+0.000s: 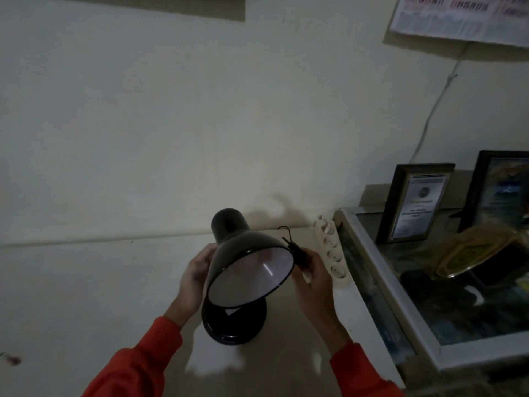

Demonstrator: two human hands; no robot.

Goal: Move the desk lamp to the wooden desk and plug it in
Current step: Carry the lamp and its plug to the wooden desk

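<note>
A black desk lamp [243, 270] is seen standing on a pale surface [86, 282] against a light wall [171, 110], its round base [233, 325] resting on the surface and its bell-shaped shade [246, 259] tilted so that the white interior faces the camera. The shade is flanked by both hands. The left hand [197, 275] is placed against the left side of the shade, its fingers [204, 255] curled around the rim; whether the shade is gripped firmly or only touched cannot be told. The right hand [312, 277] is held just beside the right edge of the shade, and a small black part [297, 255] at the end of the lamp's thin black cord [287, 232] is pinched between its fingertips [307, 270]; the frame is too dark and blurred for this part to be identified as plug or switch. Orange sleeves [143, 359] are noted on both forearms. A white power strip [333, 253] with several round sockets is observed lying on the surface just right of the right hand, along the edge of a glass-topped cabinet [400, 308]. A white cable [435, 104] is seen running up the wall above it. Two dark-framed pictures [412, 204] are propped on the cabinet, with a gold-coloured plaque [469, 253] lying in front of them. A printed sheet, possibly a calendar [458, 15], is pinned at the upper right of the wall. Lighting is dim throughout.
</note>
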